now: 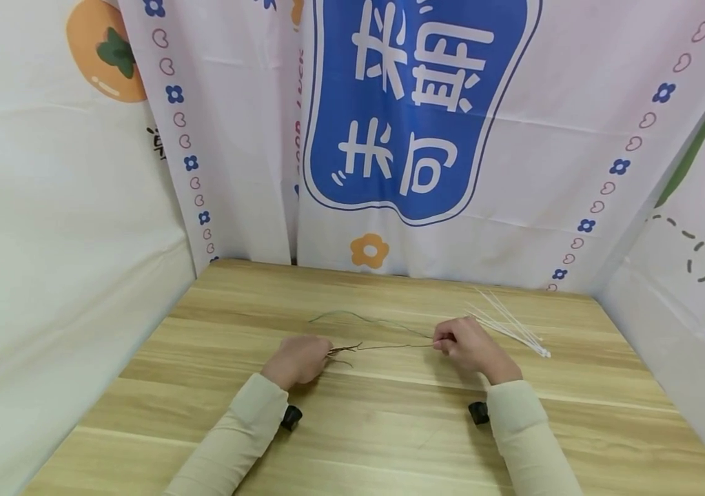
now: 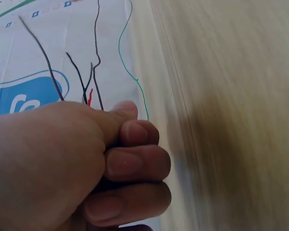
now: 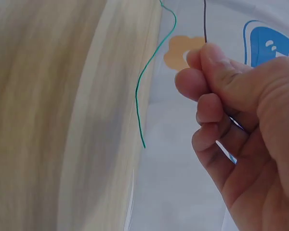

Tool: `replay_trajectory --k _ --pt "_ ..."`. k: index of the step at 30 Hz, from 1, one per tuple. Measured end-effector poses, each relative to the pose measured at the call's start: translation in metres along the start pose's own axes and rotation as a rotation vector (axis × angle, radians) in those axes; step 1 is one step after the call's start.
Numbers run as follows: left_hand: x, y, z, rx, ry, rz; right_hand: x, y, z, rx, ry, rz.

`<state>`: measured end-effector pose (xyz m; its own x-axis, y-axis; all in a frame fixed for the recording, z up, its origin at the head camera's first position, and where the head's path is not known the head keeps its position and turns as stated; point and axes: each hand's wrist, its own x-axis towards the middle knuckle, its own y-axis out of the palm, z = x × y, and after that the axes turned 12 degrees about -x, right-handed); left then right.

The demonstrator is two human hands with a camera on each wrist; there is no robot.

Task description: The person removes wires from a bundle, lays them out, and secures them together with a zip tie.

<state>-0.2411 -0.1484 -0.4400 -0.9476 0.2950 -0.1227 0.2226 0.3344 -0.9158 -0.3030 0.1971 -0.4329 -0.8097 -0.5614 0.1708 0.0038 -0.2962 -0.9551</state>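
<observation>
My left hand (image 1: 304, 357) grips a small cluster of thin wires (image 1: 341, 350), whose dark ends stick out past the thumb in the left wrist view, with a short red one (image 2: 90, 97) among them. A long dark brown wire (image 1: 389, 346) runs fairly straight from that cluster to my right hand (image 1: 466, 344). Between thumb and forefinger the right hand pinches this wire, seen as a dark strand (image 3: 205, 21) above the fingertips. Behind it, a wavy green wire (image 1: 340, 312) stretches between the hands; whether either hand holds it I cannot tell.
Several white cable ties (image 1: 513, 327) lie fanned out on the wooden table (image 1: 383, 441), just beyond the right hand. A printed cloth (image 1: 253, 172) hangs along the table's back edge, and pale cloth walls (image 1: 67, 241) stand at both sides.
</observation>
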Motion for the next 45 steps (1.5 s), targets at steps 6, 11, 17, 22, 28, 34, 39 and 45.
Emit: replay_trajectory --k 6,11,17,22,28,34,39,45 --pt "0.001 -0.003 -0.004 -0.042 0.033 0.022 -0.005 -0.005 -0.013 0.014 0.036 0.002" --pt "0.002 -0.005 -0.007 -0.079 0.063 0.047 -0.009 -0.005 -0.024 0.007 0.066 -0.005" --pt "0.003 -0.008 -0.004 -0.284 0.314 0.088 -0.013 -0.002 -0.035 -0.02 0.096 -0.001" --pt "0.0 -0.01 -0.008 -0.389 0.16 0.116 -0.017 -0.001 -0.042 -0.026 0.112 0.016" --pt "0.004 -0.015 -0.001 -0.45 0.224 0.063 -0.017 -0.004 -0.045 -0.028 0.121 0.008" --pt "0.007 -0.021 0.014 -0.483 0.209 0.008 -0.012 -0.009 -0.041 -0.015 0.093 -0.012" --pt "0.007 -0.026 0.03 -0.558 0.152 0.015 -0.012 -0.014 -0.038 0.005 0.115 0.01" --pt "0.008 -0.029 0.047 -0.642 0.224 0.079 -0.014 -0.019 -0.038 0.02 0.129 0.052"
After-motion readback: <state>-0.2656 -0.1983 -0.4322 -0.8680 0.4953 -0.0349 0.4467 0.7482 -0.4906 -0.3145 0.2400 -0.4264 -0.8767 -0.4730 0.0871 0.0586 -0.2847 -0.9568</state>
